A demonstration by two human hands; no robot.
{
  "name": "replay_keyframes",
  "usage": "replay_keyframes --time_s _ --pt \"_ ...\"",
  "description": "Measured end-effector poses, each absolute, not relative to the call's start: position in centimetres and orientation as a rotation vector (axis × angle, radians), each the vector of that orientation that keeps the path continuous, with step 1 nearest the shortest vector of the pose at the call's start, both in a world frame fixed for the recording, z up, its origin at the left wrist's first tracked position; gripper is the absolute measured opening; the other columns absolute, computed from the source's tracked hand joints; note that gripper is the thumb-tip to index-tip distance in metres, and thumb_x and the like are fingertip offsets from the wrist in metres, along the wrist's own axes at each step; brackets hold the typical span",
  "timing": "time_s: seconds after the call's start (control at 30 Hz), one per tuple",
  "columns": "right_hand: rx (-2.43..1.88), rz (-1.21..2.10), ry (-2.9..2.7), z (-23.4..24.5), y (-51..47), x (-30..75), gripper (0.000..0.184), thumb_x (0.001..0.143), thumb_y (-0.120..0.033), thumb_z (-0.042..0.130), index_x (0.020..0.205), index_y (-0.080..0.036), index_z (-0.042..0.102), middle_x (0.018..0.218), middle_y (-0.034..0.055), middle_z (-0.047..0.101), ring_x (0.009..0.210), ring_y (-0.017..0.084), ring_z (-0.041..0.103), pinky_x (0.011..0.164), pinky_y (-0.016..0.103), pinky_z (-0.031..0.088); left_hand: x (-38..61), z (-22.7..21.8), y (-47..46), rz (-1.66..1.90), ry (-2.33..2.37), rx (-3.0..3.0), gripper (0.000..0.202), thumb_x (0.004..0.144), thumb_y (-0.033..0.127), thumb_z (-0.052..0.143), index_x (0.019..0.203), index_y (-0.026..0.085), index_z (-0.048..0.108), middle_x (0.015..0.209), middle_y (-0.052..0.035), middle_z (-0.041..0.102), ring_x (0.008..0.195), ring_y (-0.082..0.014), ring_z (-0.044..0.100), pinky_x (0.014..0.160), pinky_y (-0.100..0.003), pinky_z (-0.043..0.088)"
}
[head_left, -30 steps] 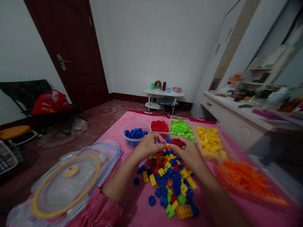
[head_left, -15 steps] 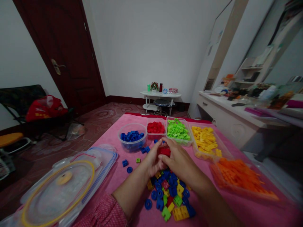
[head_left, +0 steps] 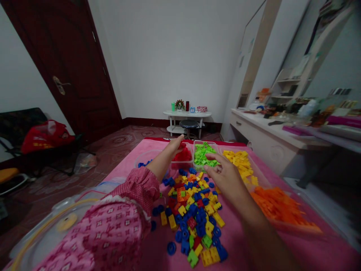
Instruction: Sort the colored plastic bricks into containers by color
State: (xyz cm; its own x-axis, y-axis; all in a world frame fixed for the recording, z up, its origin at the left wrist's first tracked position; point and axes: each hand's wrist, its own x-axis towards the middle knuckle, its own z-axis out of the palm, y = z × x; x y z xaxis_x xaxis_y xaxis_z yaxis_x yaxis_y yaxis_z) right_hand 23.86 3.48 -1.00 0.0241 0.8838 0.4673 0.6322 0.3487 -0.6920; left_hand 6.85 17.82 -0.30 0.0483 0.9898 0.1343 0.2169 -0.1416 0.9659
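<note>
Over the clear box of red building bricks [head_left: 182,164], my left hand [head_left: 174,146] is stretched far forward. Red bricks [head_left: 183,145] show at its curled fingers, partly hidden by the hand. My right hand [head_left: 224,171] hovers at the right edge of a mixed pile of bricks [head_left: 194,205], close to the box of green bricks [head_left: 205,153]. Its thumb and fingers are apart, with nothing between them. The pile holds blue, yellow, red, orange and green pieces, some of them blue wheels.
Boxes of yellow bricks [head_left: 239,163] and orange bricks [head_left: 282,207] stand to the right. A round tub of blue bricks [head_left: 145,153] is partly behind my left arm. Clear lids [head_left: 53,214] lie at the left on the pink cloth [head_left: 124,165].
My hands, earlier together around red bricks above the pile, have separated. The left has reached forward to the red box; the right has moved rightward and opened. More of the pile is visible.
</note>
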Motion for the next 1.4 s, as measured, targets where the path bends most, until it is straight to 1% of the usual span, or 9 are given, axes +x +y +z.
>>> replay_keyframes --time_s 0.17,0.33,0.53,0.67,0.8,0.93,1.1,1.27,1.4 --pt "-1.48 0.316 -1.828 -3.4 4.7 23.7 0.024 0.076 -0.024 0.055 0.097 -0.018 0.065 0.096 0.0053 0.067 0.068 0.014 0.06 0.067 0.027 0.045 6.4 -2.2 15.7 1.164 1.354 1.807 0.033 0.071 0.027 0.064 0.102 0.015 0.067 0.115 -0.0083 0.065 0.113 -0.0222 0.054 0.099 -0.031 0.038" --pt "-1.613 0.334 -2.074 -4.9 4.9 24.0 0.024 0.076 -0.02 0.051 0.091 -0.023 0.069 0.091 0.0031 0.07 0.082 0.017 0.062 0.07 0.025 0.04 6.4 -4.4 10.0 0.782 1.2 2.1 0.026 0.077 0.026 0.055 0.093 0.013 0.071 0.083 -0.0043 0.072 0.076 -0.0164 0.064 0.071 -0.025 0.048" --pt "-1.937 0.305 -2.277 -3.2 3.7 25.6 0.017 0.066 -0.015 0.055 0.073 -0.023 0.068 0.075 0.001 0.068 0.068 0.016 0.058 0.055 0.024 0.029 5.4 -6.3 5.9 0.64 1.282 2.301 0.029 0.07 0.019 0.06 0.097 0.017 0.071 0.096 -0.0052 0.07 0.086 -0.0179 0.062 0.077 -0.025 0.045" --pt "-1.817 0.334 -2.394 -3.3 3.4 25.2 0.021 0.064 -0.013 0.056 0.077 -0.024 0.068 0.077 0.0002 0.067 0.071 0.016 0.058 0.057 0.024 0.031 3.9 -6.2 5.8 0.439 1.446 2.256 0.025 0.068 0.012 0.055 0.085 0.018 0.072 0.083 -0.0028 0.072 0.076 -0.0151 0.064 0.066 -0.022 0.044" --pt "-1.673 0.274 -2.279 -5.3 4.0 22.8 0.032 0.07 -0.015 0.055 0.099 -0.022 0.066 0.103 0.0043 0.065 0.095 0.019 0.057 0.076 0.026 0.04 2.7 -5.8 5.8 0.163 1.497 2.251 0.016 0.066 0.022 0.061 0.078 0.021 0.072 0.075 -0.0009 0.071 0.069 -0.0152 0.063 0.058 -0.021 0.041" --pt "-1.566 0.184 -2.264 -7.9 4.9 21.2 0.054 0.076 -0.005 0.041 0.127 -0.017 0.052 0.134 0.0092 0.049 0.121 0.021 0.043 0.098 0.031 0.033 2.8 -5.8 5.2 0.081 1.591 2.357 0.032 0.054 0.035 0.073 0.084 0.024 0.069 0.085 -0.0012 0.07 0.075 -0.0182 0.062 0.06 -0.023 0.042" --pt "-1.548 0.226 -2.342 -8.6 5.4 21.5 0.047 0.075 -0.004 0.04 0.113 -0.021 0.063 0.116 0.0069 0.06 0.11 0.019 0.05 0.094 0.03 0.035 3.1 -6.1 4.8 0.085 1.679 2.43 0.053 0.049 0.042 0.076 0.098 0.024 0.063 0.097 -0.0044 0.067 0.085 -0.0232 0.062 0.067 -0.027 0.046" --pt "-1.657 0.147 -2.313 -7.8 5.1 21.6 0.037 0.081 -0.021 0.051 0.117 -0.022 0.06 0.108 0.0088 0.06 0.104 0.022 0.051 0.091 0.032 0.036 3.1 -6.2 5.3 -0.014 1.68 2.375 0.05 0.052 0.045 0.076 0.098 0.027 0.065 0.096 -0.0025 0.067 0.086 -0.0223 0.063 0.069 -0.027 0.046" --pt "-1.678 0.184 -2.317 -7.6 5.1 21.6 0.029 0.081 -0.021 0.052 0.108 -0.019 0.064 0.107 0.0091 0.062 0.105 0.021 0.053 0.091 0.03 0.035 2.9 -6.5 5.6 -0.016 1.684 2.335 0.054 0.05 0.047 0.076 0.098 0.027 0.065 0.095 -0.0021 0.067 0.086 -0.0217 0.063 0.067 -0.026 0.045"
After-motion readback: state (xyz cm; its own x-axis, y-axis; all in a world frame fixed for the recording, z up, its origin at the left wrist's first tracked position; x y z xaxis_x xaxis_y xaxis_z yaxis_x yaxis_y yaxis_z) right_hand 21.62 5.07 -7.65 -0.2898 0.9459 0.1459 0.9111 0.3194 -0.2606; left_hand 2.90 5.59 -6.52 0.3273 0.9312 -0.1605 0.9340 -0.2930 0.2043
